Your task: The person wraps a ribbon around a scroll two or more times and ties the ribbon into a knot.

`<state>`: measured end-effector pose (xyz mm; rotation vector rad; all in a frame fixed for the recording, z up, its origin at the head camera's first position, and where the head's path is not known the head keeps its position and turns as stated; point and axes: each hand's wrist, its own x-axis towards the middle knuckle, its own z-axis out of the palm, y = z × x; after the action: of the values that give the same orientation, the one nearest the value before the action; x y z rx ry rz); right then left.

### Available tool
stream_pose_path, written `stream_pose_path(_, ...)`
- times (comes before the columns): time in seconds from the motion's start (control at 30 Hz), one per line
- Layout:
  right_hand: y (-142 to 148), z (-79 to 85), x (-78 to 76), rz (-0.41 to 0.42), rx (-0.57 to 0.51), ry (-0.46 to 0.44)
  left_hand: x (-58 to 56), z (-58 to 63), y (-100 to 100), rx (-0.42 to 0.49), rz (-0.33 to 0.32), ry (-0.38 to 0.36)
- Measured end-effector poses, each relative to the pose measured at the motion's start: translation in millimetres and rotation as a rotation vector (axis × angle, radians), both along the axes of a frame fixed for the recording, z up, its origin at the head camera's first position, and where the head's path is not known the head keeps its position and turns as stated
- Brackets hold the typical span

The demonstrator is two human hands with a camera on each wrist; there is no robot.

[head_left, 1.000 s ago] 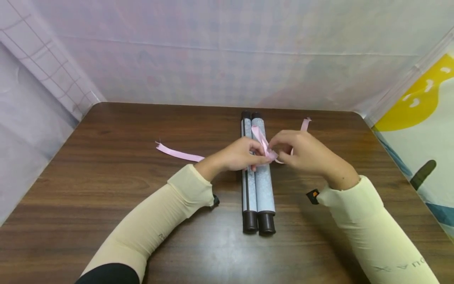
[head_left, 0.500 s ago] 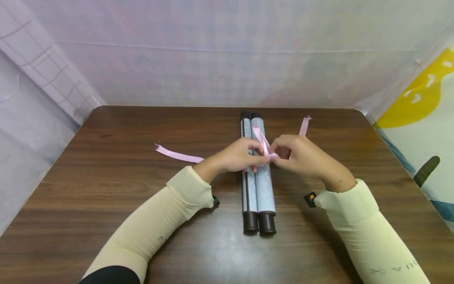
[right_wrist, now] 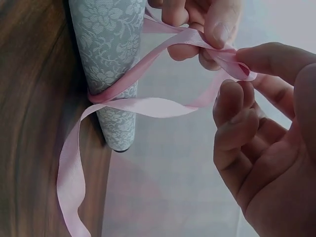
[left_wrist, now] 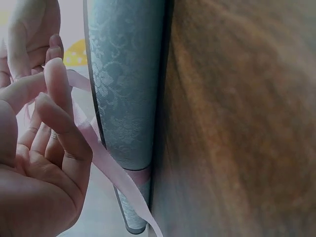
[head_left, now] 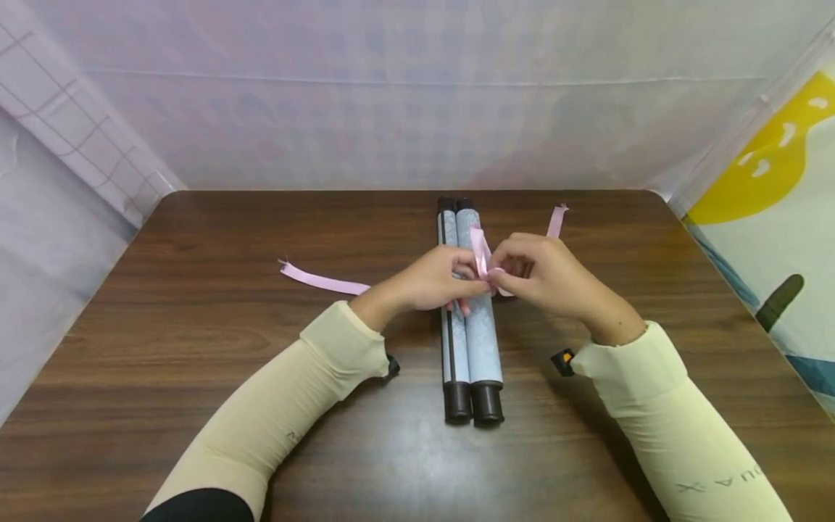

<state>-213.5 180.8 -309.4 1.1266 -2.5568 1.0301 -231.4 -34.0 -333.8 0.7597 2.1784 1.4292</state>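
A rolled scroll [head_left: 481, 341] of pale blue floral brocade, its twin rolls side by side with dark end caps, lies lengthwise on the table. Pink ribbon [head_left: 324, 283] passes round it, as the right wrist view shows. Above the scroll my left hand [head_left: 433, 279] pinches the ribbon between thumb and finger. From the right, my right hand [head_left: 551, 275] pinches a small ribbon loop [right_wrist: 242, 71], its fingertips almost meeting the left ones. Another length of ribbon [head_left: 480, 250] stands up in a loop beyond the fingers. Fingers partly hide the crossing of the ribbon.
The brown wooden table [head_left: 196, 348] carries the scroll near its middle. One frayed ribbon end [head_left: 557, 217] lies at the back right, the other stretches out to the left. A pale curtain [head_left: 391, 94] hangs behind the table's far edge.
My right fingertips have closed on the ribbon and come slightly nearer the left hand. The upright ribbon loop leans less to the left. The left hand keeps its pinch; the head view has shifted slightly.
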Motion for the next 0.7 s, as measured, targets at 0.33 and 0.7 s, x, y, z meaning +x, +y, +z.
stream_pose_path(0.33,1.7,1.4,0.6,0.006,0.011,-0.253,0.5,-0.6,-1.8,0.004,0.008,-0.006)
stream_pose_path(0.7,-1.9,1.0,0.4,0.02,0.028,-0.325,1.9,-0.8,-2.7,0.016,0.003,-0.017)
